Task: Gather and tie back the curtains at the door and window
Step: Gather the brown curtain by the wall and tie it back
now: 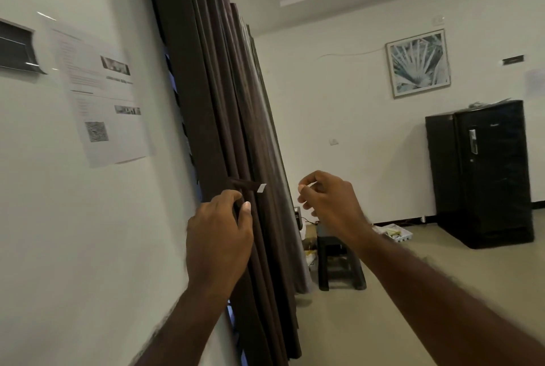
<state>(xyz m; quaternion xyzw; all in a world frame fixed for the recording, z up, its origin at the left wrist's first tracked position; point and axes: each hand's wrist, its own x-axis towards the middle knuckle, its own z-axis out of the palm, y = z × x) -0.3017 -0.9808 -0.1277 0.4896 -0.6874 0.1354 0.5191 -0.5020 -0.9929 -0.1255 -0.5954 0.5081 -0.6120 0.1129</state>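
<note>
Curtain [218,94] of dark brown cloth is hanging along the wall on the left, gathered into many narrow folds. A little blue daylight is showing at its left edge. A strap [246,184] of the same brown cloth is lying across the front folds, at about the height of the hands. Its free end, with a small white tab [261,187], is sticking out to the right.

The left hand [219,236] is resting against the folds just under the strap. Its fingers are curling round the near part of the strap, and the thumb is lying on the front of it. The right hand [330,199] is hovering in the air to the right of the curtain, apart from the cloth and from the white tab. Its fingers are curling inward and the thumb tip is meeting the forefinger. Whether something thin is being pinched there, I cannot tell.

A printed paper sheet [100,94] is sticking on the wall left of the curtain. Deeper in the room, a black stool [339,259] is standing on the floor [383,306] near the foot of the curtain, and a white tray [396,233] is lying beyond it. A tall black cabinet [483,171] is standing by the far wall, and a framed picture [418,63] of pale leaves is hanging up and to the left of it.
</note>
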